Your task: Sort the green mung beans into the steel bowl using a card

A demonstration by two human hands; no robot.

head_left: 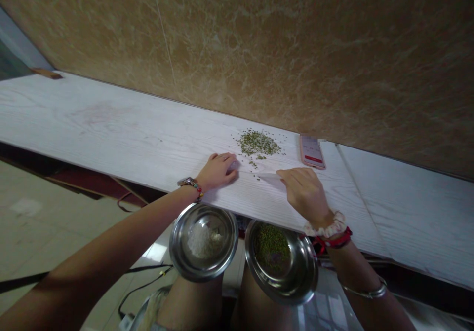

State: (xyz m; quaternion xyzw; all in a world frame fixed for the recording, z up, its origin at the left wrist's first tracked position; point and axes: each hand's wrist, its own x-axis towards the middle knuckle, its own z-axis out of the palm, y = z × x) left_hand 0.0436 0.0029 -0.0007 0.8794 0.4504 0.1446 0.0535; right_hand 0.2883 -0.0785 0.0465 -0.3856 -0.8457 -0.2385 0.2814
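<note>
My left hand [221, 171] rests on the white board with its fingers curled. A small pale, see-through patch shows by its fingertips, too unclear to name. Between the fingers and thumb of my right hand [305, 191] is a thin whitish card [272, 178], its tip pointing left near a few stray beans. Just beyond both hands lies a loose pile of green mung beans [255, 143] mixed with white grains. Below the board's near edge, a steel bowl [176, 252] with white grains sits at the left. Another steel bowl [307, 291] holds mung beans at the right.
A phone [312, 152] in a pink case lies right of the pile, close to the brown marbled wall [237, 40]. The narrow white tabletop [148, 124] runs along that wall. A dark cable [144, 287] trails on the tiled floor, lower left.
</note>
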